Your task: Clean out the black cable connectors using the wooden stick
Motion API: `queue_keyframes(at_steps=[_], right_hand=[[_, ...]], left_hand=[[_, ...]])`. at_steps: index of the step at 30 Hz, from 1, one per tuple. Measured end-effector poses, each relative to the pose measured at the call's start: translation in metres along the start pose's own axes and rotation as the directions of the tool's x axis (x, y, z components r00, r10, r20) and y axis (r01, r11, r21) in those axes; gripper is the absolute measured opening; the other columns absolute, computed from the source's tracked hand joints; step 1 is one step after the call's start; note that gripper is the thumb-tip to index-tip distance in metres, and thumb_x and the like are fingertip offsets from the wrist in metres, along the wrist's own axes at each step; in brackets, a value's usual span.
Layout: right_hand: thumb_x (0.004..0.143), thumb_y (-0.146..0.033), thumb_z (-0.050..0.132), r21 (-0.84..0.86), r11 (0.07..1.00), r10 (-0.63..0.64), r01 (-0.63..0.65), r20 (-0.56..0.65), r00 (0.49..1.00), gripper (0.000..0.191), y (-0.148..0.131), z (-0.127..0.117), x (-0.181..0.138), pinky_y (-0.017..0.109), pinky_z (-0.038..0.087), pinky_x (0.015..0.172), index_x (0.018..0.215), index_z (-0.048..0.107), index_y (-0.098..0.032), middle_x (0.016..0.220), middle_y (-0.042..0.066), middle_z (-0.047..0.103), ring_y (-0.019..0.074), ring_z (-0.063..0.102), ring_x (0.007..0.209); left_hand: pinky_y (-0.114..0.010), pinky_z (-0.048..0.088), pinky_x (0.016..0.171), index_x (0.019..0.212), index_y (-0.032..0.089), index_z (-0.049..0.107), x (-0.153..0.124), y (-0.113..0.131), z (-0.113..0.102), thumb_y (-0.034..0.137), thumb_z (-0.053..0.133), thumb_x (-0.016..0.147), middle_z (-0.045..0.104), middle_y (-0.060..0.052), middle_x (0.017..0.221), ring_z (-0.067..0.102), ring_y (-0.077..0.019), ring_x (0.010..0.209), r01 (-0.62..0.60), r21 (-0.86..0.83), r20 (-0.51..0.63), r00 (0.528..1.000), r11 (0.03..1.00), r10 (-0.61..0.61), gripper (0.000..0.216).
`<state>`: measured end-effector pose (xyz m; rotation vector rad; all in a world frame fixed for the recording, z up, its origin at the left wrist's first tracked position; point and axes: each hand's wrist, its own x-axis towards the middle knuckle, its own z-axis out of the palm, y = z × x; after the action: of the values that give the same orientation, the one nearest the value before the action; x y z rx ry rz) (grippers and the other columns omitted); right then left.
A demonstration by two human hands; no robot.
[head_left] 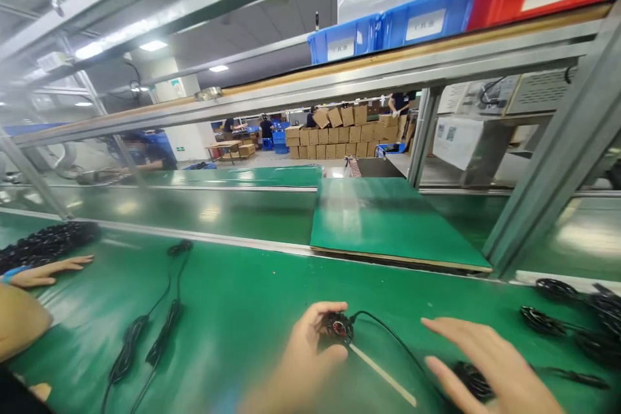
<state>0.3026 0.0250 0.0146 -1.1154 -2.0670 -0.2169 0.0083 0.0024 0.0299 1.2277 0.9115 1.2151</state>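
My left hand (pixel 313 352) is closed on a small round black device (pixel 339 326) with a reddish ring on its face, held between thumb and fingers just above the green bench. A thin black cable (pixel 391 331) runs from the device towards the right. My right hand (pixel 490 362) has its thumb and fingers spread apart. Partly hidden behind that hand is a coiled black cable (pixel 471 378); whether they touch I cannot tell. Between my hands a narrow pale strip (pixel 383 375) slants down from beside the device.
Coiled black cables (pixel 592 323) lie at the right. Bundled cables (pixel 130 339) and a black heap (pixel 48 239) lie left, near a co-worker's hand (pixel 53 270). A raised green board (pixel 388 220) and a metal post (pixel 538 142) stand ahead. Overhead, a shelf carries blue bins (pixel 431 10).
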Motion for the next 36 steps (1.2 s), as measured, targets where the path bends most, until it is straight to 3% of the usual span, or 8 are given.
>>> queue_keyframes(at_steps=[4, 7, 11, 17, 20, 26, 32, 36], right_hand=[[0.099, -0.04, 0.052, 0.15, 0.986, -0.097, 0.072, 0.165, 0.982, 0.048, -0.051, 0.02, 0.006, 0.043, 0.053, 0.095, 0.145, 0.041, -0.03, 0.138, 0.006, 0.053, 0.0285, 0.054, 0.122], [0.101, -0.039, 0.051, 0.29, 0.956, -0.104, 0.048, 0.183, 0.978, 0.039, -0.067, 0.03, 0.001, 0.042, 0.054, 0.095, 0.139, 0.047, -0.031, 0.127, 0.006, 0.061, 0.0276, 0.059, 0.115], [0.099, -0.041, 0.056, 0.35, 0.928, 0.05, -0.131, 0.232, 0.971, 0.034, -0.066, 0.033, -0.008, 0.041, 0.055, 0.094, 0.131, 0.057, -0.03, 0.128, 0.009, 0.059, 0.0293, 0.059, 0.116], [0.102, -0.041, 0.049, 0.416, 0.906, -0.063, -0.077, 0.312, 0.948, 0.051, -0.058, 0.036, -0.016, 0.051, 0.047, 0.104, 0.15, 0.036, -0.029, 0.144, 0.01, 0.047, 0.0332, 0.042, 0.135], [0.102, -0.039, 0.048, 0.454, 0.889, -0.097, -0.058, 0.31, 0.946, 0.05, -0.055, 0.035, -0.015, 0.055, 0.039, 0.11, 0.149, 0.034, -0.028, 0.14, 0.009, 0.051, 0.0324, 0.038, 0.137], [0.097, -0.046, 0.056, 0.424, 0.891, 0.03, -0.161, 0.298, 0.954, 0.034, -0.06, 0.038, -0.023, 0.034, 0.059, 0.08, 0.128, 0.054, -0.031, 0.099, 0.005, 0.066, 0.0272, 0.065, 0.1], [0.1, -0.051, 0.046, 0.436, 0.896, -0.004, -0.082, 0.192, 0.981, 0.026, -0.073, 0.031, -0.012, 0.029, 0.057, 0.057, 0.112, 0.063, -0.036, 0.083, 0.004, 0.067, 0.0244, 0.067, 0.069], [0.1, -0.039, 0.048, 0.438, 0.897, -0.019, -0.057, 0.167, 0.986, 0.017, -0.081, 0.021, 0.004, 0.026, 0.054, 0.055, 0.102, 0.064, -0.031, 0.073, 0.002, 0.064, 0.0209, 0.065, 0.061]], left_hand=[[-0.046, 0.039, 0.11, 0.116, 0.019, 0.066, -0.008, -0.001, 0.008, 0.038, 0.087, 0.066, 0.065, -0.016, 0.125, 0.055, -0.0328, 0.124, 0.062, -0.112, 0.112, 0.992, 0.992, -0.05, 0.058], [-0.044, 0.042, 0.106, 0.108, 0.02, 0.071, -0.011, -0.004, 0.01, 0.04, 0.089, 0.063, 0.064, -0.016, 0.125, 0.058, -0.0321, 0.118, 0.119, -0.18, 0.165, 0.982, 0.976, -0.09, 0.052], [-0.041, 0.045, 0.1, 0.103, 0.02, 0.075, -0.013, -0.005, 0.011, 0.046, 0.09, 0.059, 0.062, -0.013, 0.115, 0.061, -0.0293, 0.109, 0.147, -0.181, 0.147, 0.982, 0.973, -0.121, 0.053], [-0.042, 0.04, 0.107, 0.114, 0.02, 0.068, -0.014, 0.005, 0.014, 0.05, 0.081, 0.071, 0.068, -0.013, 0.115, 0.062, -0.0266, 0.113, 0.312, -0.353, 0.233, 0.942, 0.882, -0.241, 0.054], [-0.041, 0.042, 0.103, 0.112, 0.019, 0.067, -0.014, 0.006, 0.014, 0.044, 0.083, 0.07, 0.069, -0.014, 0.116, 0.063, -0.0268, 0.111, 0.332, -0.379, 0.251, 0.935, 0.864, -0.249, 0.051], [-0.045, 0.043, 0.103, 0.113, 0.019, 0.069, -0.015, -0.005, 0.012, 0.04, 0.087, 0.067, 0.069, -0.015, 0.116, 0.064, -0.0305, 0.112, 0.286, -0.349, 0.266, 0.943, 0.892, -0.198, 0.054], [-0.051, 0.036, 0.113, 0.122, 0.021, 0.067, -0.021, -0.018, 0.003, 0.042, 0.082, 0.074, 0.066, -0.016, 0.128, 0.058, -0.0341, 0.124, 0.311, -0.236, 0.339, 0.914, 0.921, -0.221, 0.055], [-0.052, 0.037, 0.112, 0.123, 0.019, 0.067, -0.022, -0.019, 0.004, 0.043, 0.082, 0.073, 0.065, -0.017, 0.129, 0.059, -0.0358, 0.123, 0.33, -0.223, 0.335, 0.91, 0.917, -0.245, 0.057]])
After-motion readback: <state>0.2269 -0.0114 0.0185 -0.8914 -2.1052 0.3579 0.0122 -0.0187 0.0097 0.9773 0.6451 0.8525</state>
